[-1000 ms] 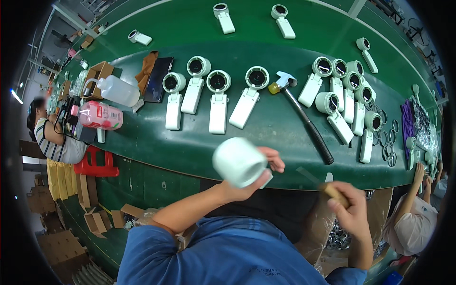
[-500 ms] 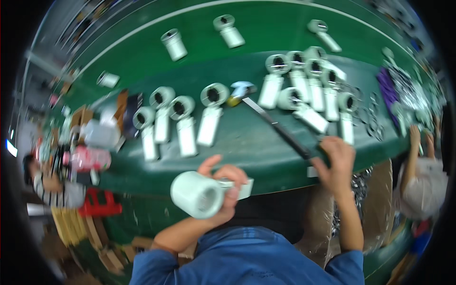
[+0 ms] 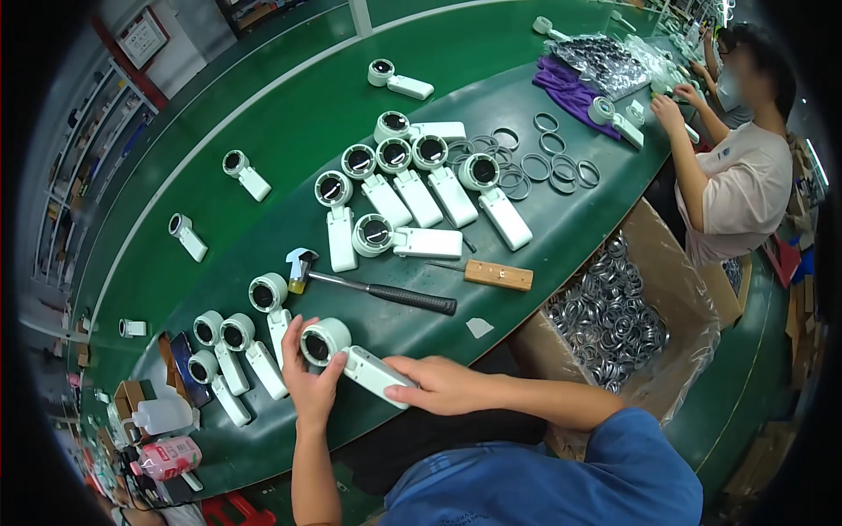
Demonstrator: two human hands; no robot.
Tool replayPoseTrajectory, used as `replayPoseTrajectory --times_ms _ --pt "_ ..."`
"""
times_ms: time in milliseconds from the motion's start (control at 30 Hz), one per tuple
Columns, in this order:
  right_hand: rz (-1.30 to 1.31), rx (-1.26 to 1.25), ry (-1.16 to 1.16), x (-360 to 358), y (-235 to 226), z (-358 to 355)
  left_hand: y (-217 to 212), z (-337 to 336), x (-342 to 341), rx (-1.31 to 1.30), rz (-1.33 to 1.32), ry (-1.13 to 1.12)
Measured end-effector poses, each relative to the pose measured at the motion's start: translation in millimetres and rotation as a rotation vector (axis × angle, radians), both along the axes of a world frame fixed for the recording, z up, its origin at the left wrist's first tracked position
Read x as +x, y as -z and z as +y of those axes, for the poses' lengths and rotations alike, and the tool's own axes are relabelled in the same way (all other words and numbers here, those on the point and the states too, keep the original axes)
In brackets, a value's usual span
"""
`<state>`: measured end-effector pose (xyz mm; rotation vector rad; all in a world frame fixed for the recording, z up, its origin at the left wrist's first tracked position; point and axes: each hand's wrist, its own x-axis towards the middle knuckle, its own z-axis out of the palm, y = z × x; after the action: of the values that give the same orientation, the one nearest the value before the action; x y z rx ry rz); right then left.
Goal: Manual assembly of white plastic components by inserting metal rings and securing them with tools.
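Observation:
Both my hands are on one pale mint handheld fan, held tilted just above the near edge of the table. My left hand is wrapped round its round head with the dark centre. The lower end of its flat handle is gripped in my right hand. Beyond them a claw hammer with a black grip lies on the table. A wooden-handled awl lies right of the hammer. Several similar fans are grouped farther back, and more fans lie to the left of my left hand.
Grey rings are scattered at the back right, near a purple cloth. A carton full of metal rings stands beside the table at right. A pink bottle and a white jug sit at left. A co-worker works at far right.
My view has swung to the right. My right hand has left the hammer's grip end and now holds the fan's handle. My left hand still holds the fan, which has turned head-up, handle toward the right.

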<state>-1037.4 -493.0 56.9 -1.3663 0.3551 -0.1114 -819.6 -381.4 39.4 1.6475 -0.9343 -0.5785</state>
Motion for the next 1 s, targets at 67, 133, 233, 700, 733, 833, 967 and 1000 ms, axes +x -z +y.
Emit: replayPoseTrajectory --times_ms 67,133,233,700,733,833,967,1000 --pt "0.032 -0.526 0.158 -10 -6 -23 3 -5 -2 0.015 -0.046 -0.046" --pt "0.018 -0.459 0.538 -24 -20 -65 4 -8 -5 0.061 -0.135 -0.132" --pt "0.143 -1.329 0.836 -63 -29 -172 3 -2 -2 0.119 -0.409 -0.094" --pt "0.097 -1.179 1.113 -40 -32 -182 10 -27 16 -0.002 -0.74 0.038" --pt "-0.047 -0.973 1.145 -16 -40 -134 12 -25 16 0.015 -0.741 0.02" --pt "-0.386 -0.57 0.802 27 4 -14 14 -27 13 0.054 -0.563 0.054" --pt "-0.313 -0.336 0.624 41 37 17 11 -22 16 0.093 -0.545 0.068" --pt "-0.323 -0.313 0.623 42 42 16 12 -21 17 0.091 -0.536 0.068"
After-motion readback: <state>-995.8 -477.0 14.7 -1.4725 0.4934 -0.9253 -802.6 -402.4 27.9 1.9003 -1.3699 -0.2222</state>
